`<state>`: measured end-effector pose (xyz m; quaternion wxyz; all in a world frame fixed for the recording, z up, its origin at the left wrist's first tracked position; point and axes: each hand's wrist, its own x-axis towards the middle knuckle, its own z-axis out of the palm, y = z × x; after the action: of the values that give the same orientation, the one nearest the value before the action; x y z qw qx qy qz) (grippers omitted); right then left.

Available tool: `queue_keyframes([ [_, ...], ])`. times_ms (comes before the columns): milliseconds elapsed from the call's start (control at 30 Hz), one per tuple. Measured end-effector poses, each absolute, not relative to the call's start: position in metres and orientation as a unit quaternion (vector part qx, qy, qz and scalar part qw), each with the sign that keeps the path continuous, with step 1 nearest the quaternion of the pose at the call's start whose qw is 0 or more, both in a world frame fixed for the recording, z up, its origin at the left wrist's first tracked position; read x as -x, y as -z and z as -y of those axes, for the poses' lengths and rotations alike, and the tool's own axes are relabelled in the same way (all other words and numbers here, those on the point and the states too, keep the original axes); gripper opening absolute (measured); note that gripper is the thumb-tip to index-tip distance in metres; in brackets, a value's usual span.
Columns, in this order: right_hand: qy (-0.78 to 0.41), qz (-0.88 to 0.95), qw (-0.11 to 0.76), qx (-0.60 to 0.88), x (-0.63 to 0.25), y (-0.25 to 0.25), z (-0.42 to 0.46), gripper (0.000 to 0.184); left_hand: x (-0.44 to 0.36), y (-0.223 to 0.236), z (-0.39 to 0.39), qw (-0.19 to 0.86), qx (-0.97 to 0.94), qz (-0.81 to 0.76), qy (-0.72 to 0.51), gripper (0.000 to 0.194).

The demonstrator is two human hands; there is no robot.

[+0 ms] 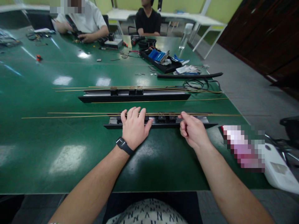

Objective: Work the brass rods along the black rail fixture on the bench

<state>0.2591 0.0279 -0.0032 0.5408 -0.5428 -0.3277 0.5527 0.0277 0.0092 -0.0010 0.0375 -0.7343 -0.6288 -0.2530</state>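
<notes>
A long black channel-shaped rail [161,126] with a silver inside and several black blocks [161,117] lies crosswise in front of me. Thin brass-coloured rods [77,113] run along its top and stick out far past both ends. My left hand [135,126] lies across the rail's left half, fingers spread over the rods and thumb apart. At the right half, my right hand [192,127] has thumb and index finger pinched at a rod, with the other fingers curled. Its exact grip point is partly hidden by the fingers.
A second black rail [135,99] with rods lies behind. Further back are a black strip [190,76], a cable coil [197,84], a black tray [161,63] and a bottle [186,35]. A white device [277,165] sits at right. Two people [81,18] sit opposite.
</notes>
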Motion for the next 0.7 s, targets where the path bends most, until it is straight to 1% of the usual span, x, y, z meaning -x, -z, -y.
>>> queue_keyframes([
  [233,-0.555,0.328,0.544,0.538,-0.2588,0.0045,-0.0275,0.035,-0.0272,0.0008,-0.0091,0.04,0.736,0.628,0.251,0.044],
  [433,-0.55,0.309,0.559,0.538,-0.2569,0.0025,-0.0262,0.03,-0.0277,-0.0002,-0.0091,0.038,0.737,0.626,0.252,0.043],
  [700,-0.541,0.311,0.566,0.539,-0.256,0.0028,-0.0273,0.031,-0.0274,0.0014,-0.0098,0.037,0.735,0.628,0.252,0.045],
])
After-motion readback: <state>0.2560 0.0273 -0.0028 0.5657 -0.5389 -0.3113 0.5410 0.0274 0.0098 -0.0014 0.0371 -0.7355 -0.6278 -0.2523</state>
